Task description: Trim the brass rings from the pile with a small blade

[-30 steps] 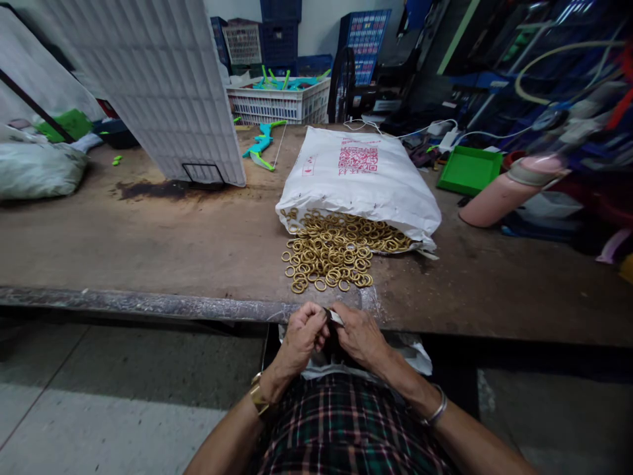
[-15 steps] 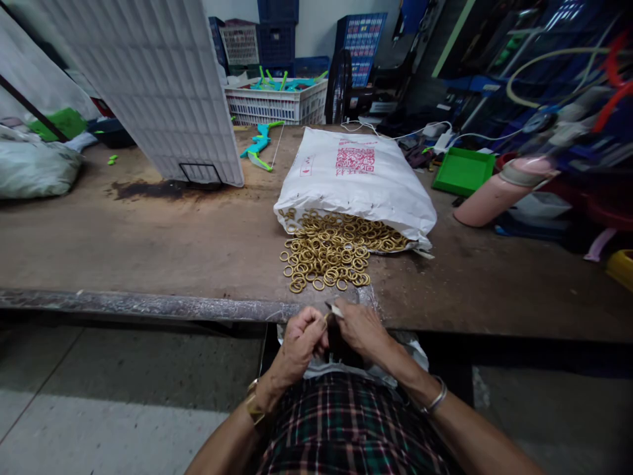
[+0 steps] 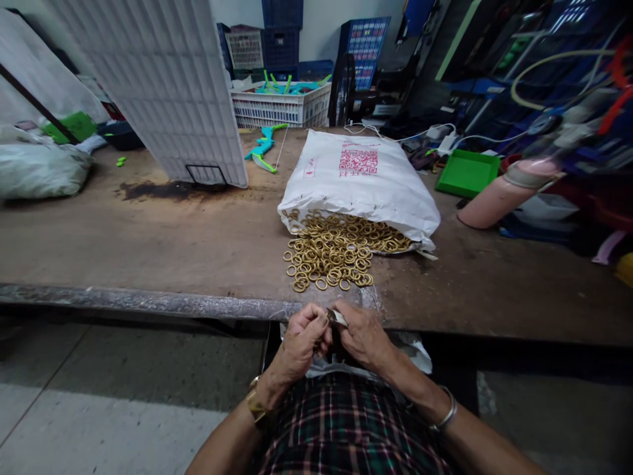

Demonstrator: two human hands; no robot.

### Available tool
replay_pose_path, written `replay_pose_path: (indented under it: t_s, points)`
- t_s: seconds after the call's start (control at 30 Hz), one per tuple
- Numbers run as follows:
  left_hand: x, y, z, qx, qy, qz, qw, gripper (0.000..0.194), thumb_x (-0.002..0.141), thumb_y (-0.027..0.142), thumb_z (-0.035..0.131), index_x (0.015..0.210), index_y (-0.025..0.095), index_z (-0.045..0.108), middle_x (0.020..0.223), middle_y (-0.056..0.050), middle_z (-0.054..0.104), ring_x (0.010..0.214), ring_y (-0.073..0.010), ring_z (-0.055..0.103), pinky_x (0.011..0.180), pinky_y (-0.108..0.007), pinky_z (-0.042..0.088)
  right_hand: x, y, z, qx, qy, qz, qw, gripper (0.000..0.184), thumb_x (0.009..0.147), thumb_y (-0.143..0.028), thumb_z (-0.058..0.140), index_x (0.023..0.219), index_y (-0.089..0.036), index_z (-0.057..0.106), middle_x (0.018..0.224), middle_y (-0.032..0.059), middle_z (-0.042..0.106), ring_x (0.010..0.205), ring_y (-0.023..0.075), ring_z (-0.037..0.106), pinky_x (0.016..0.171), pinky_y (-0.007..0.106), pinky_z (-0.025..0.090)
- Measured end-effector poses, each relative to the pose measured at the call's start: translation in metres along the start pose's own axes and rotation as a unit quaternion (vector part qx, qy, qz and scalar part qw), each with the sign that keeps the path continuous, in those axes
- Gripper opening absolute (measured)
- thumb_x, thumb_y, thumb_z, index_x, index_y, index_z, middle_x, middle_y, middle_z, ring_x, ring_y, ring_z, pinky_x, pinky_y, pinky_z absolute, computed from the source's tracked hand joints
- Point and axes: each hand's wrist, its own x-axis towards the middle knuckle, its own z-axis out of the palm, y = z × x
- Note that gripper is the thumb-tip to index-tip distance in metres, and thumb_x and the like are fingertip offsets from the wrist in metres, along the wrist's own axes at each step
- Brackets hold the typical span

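Note:
My left hand (image 3: 301,340) and my right hand (image 3: 363,333) meet just below the near edge of the wooden table (image 3: 148,244), over my lap. Both are closed in a pinch. Between the fingertips sits a small thin piece with a pale metal tip (image 3: 337,318); I cannot make out what it is. My left fingers pinch something small against it. A pile of gold rings (image 3: 329,254) lies on the table just beyond my hands, spilling from the open mouth of a white sack (image 3: 361,178) lying on its side.
A tall white ribbed panel (image 3: 168,86) stands at the back left. A grey bag (image 3: 39,168) lies far left. A white crate (image 3: 281,105) with teal toy parts sits behind. A green tray (image 3: 467,173) and a pink cylinder (image 3: 499,194) lie right. A clear plastic bag (image 3: 410,346) hangs below the table edge.
The hands stay together at the table edge, with only small shifts of the fingers and the thin piece between them. The camera has swayed slightly.

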Motion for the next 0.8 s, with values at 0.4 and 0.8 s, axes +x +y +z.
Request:
replay_pose_path:
  t_s: [0.4, 0.8]
  points:
    - [-0.004, 0.002, 0.000, -0.009, -0.003, 0.002, 1.000, 0.026, 0.079, 0.040, 0.054, 0.072, 0.017, 0.043, 0.054, 0.005, 0.047, 0.041, -0.0042, 0.037, 0.038, -0.016, 0.027, 0.001, 0.015, -0.005, -0.145, -0.098, 0.076, 0.982, 0.021, 0.076, -0.013, 0.039, 0.087, -0.016, 0.056, 0.067, 0.0058, 0.063, 0.056, 0.0148, 0.054, 0.051, 0.025, 0.023]
    - [0.005, 0.002, -0.003, -0.210, -0.006, -0.068, 0.975, 0.018, 0.080, 0.032, 0.054, 0.078, 0.016, 0.045, 0.054, 0.005, 0.042, 0.042, -0.0046, 0.037, 0.036, -0.014, 0.024, -0.001, 0.021, 0.014, -0.049, 0.000, 0.071, 0.996, 0.018, 0.077, -0.014, 0.037, 0.080, -0.020, 0.054, 0.062, 0.0011, 0.059, 0.056, 0.0135, 0.053, 0.055, 0.022, 0.029]
